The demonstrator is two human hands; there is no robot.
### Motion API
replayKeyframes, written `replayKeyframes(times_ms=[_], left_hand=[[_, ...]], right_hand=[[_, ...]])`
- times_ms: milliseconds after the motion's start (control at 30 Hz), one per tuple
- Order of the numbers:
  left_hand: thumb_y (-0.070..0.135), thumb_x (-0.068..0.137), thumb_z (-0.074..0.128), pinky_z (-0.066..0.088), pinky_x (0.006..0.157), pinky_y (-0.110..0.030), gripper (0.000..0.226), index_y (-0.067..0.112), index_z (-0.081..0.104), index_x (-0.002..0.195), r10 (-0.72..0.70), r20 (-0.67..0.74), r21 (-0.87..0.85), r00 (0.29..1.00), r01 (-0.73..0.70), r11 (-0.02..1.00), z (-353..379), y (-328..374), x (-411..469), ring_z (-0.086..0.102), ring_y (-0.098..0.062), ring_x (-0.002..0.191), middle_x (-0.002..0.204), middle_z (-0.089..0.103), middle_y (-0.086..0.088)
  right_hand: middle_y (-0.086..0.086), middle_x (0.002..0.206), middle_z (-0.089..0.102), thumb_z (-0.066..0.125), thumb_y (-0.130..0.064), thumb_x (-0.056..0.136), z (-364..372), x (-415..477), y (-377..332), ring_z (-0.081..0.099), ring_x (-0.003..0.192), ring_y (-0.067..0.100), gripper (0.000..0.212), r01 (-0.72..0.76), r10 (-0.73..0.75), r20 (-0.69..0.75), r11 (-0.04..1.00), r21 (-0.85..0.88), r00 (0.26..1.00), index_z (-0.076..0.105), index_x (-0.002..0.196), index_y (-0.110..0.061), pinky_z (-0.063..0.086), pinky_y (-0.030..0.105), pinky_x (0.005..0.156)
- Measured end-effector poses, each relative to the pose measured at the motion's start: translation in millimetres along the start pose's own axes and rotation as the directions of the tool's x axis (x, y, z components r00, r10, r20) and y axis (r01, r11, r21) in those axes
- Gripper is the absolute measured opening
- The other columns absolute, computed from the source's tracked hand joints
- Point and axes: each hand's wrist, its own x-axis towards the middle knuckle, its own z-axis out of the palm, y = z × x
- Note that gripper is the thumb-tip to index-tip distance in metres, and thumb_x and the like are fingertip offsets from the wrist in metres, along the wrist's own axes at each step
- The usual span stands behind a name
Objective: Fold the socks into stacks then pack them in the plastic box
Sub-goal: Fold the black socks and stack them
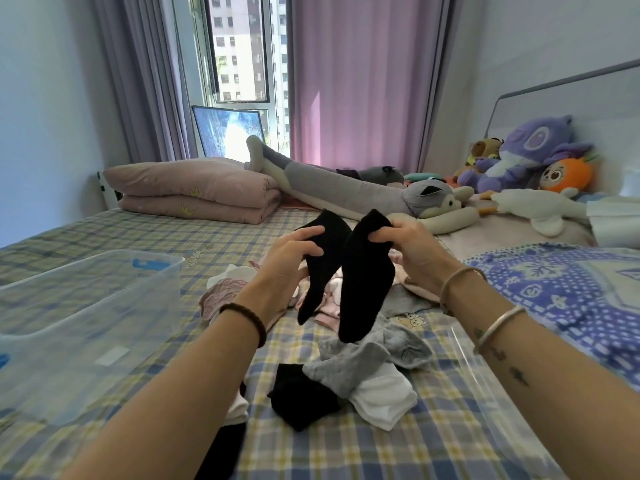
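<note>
Two black socks hang in the air above the bed. My left hand [292,261] pinches the cuff of the left black sock [322,268]. My right hand [412,251] grips the top of the right black sock [365,285], which hangs lower. Under them lies a loose pile of socks: grey ones [367,358], a white one [384,396], a black one [301,396] and pink and white ones [225,289] farther back. The clear plastic box [86,327] stands open on the bed at my left.
The plaid bedsheet [346,452] covers the bed. A clear lid [485,375] lies at the right beside a blue patterned quilt [561,292]. Folded pink bedding [197,192] and several plush toys [433,199] sit at the far side.
</note>
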Motion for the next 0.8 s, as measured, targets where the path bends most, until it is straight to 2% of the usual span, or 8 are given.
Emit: replayKeyframes(times_ms=[133, 267, 333, 433, 533, 600, 700, 800], left_hand=[[-0.004, 0.081, 0.043, 0.045, 0.067, -0.024, 0.037, 0.021, 0.064, 0.099, 0.005, 0.021, 0.004, 1.0, -0.005, 1.0, -0.5, -0.4, 0.6, 0.056, -0.016, 0.099, 0.108, 0.063, -0.007], [-0.006, 0.081, 0.042, 0.046, 0.071, -0.024, 0.038, 0.023, 0.065, 0.094, 0.007, 0.027, -0.001, 1.0, -0.007, 1.0, 4.4, -0.9, -0.3, 0.052, -0.019, 0.108, 0.119, 0.058, -0.009], [-0.006, 0.081, 0.042, 0.046, 0.069, -0.023, 0.038, 0.022, 0.064, 0.094, 0.011, 0.032, 0.006, 0.999, -0.011, 1.0, 8.2, -0.7, -1.3, 0.053, -0.018, 0.105, 0.117, 0.058, -0.008], [-0.007, 0.081, 0.044, 0.047, 0.067, -0.021, 0.039, 0.016, 0.062, 0.107, 0.023, 0.057, 0.044, 0.998, -0.025, 0.999, 16.0, -0.3, -3.3, 0.058, -0.013, 0.093, 0.108, 0.06, -0.006], [-0.009, 0.078, 0.052, 0.048, 0.073, -0.022, 0.046, 0.013, 0.059, 0.117, 0.079, 0.097, 0.123, 0.992, -0.091, 0.988, 24.3, -1.5, -6.3, 0.06, -0.014, 0.087, 0.098, 0.062, -0.005], [-0.008, 0.075, 0.058, 0.051, 0.071, -0.018, 0.049, 0.018, 0.06, 0.116, 0.128, 0.111, 0.18, 0.986, -0.146, 0.973, 28.4, -2.6, -8.9, 0.061, -0.013, 0.083, 0.093, 0.064, -0.002], [-0.011, 0.073, 0.059, 0.049, 0.062, -0.008, 0.053, 0.017, 0.059, 0.119, 0.214, 0.048, 0.292, 0.976, -0.219, 0.931, 30.4, -2.8, -7.8, 0.06, -0.008, 0.079, 0.092, 0.062, 0.001], [-0.009, 0.078, 0.058, 0.049, 0.071, -0.015, 0.043, 0.011, 0.062, 0.116, 0.311, -0.007, 0.368, 0.95, -0.287, 0.884, 28.2, -2.2, -4.8, 0.059, -0.013, 0.083, 0.094, 0.062, -0.003]], right_hand=[[0.004, 0.074, 0.059, 0.068, -0.006, 0.077, -1.7, 5.6, -3.4, 0.058, 0.067, 0.013, 0.017, -0.004, -0.022, -0.111, 0.974, -0.227, 0.994, 0.054, 0.072, -0.013, 0.047, 0.021, 0.062], [0.009, 0.092, 0.063, 0.071, -0.009, 0.074, 3.9, 12.6, -0.3, 0.061, 0.091, 0.024, 0.016, -0.075, -0.079, -0.389, 0.927, -0.367, 0.918, 0.059, 0.084, -0.011, 0.048, 0.037, 0.085], [0.014, 0.093, 0.068, 0.069, -0.01, 0.074, 10.4, 11.4, -1.6, 0.064, 0.094, 0.029, 0.008, -0.1, -0.093, -0.428, 0.908, -0.407, 0.899, 0.062, 0.077, -0.011, 0.051, 0.04, 0.086], [0.018, 0.093, 0.066, 0.069, -0.008, 0.075, 23.5, 9.3, -4.2, 0.064, 0.094, 0.034, 0.015, -0.125, 0.029, -0.359, 0.961, -0.248, 0.933, 0.056, 0.066, -0.01, 0.055, 0.046, 0.079], [0.018, 0.086, 0.062, 0.061, -0.007, 0.082, 35.6, 7.3, -9.0, 0.064, 0.078, 0.029, 0.011, -0.187, 0.203, -0.198, 0.978, 0.097, 0.959, 0.055, 0.074, -0.006, 0.053, 0.03, 0.05], [0.013, 0.072, 0.06, 0.055, -0.007, 0.087, 39.0, 5.4, -12.5, 0.061, 0.062, 0.022, 0.009, -0.189, 0.225, -0.172, 0.961, 0.204, 0.959, 0.055, 0.079, -0.003, 0.049, 0.022, 0.039], [0.013, 0.068, 0.058, 0.051, -0.005, 0.09, 38.0, 4.7, -14.9, 0.061, 0.064, 0.024, 0.008, -0.157, 0.214, -0.179, 0.945, 0.287, 0.96, 0.054, 0.091, 0.002, 0.052, 0.023, 0.042], [0.014, 0.076, 0.061, 0.051, -0.007, 0.091, 35.4, 4.4, -14.4, 0.063, 0.072, 0.025, 0.018, -0.129, 0.179, -0.161, 0.951, 0.28, 0.971, 0.055, 0.104, 0.004, 0.053, 0.024, 0.054]])
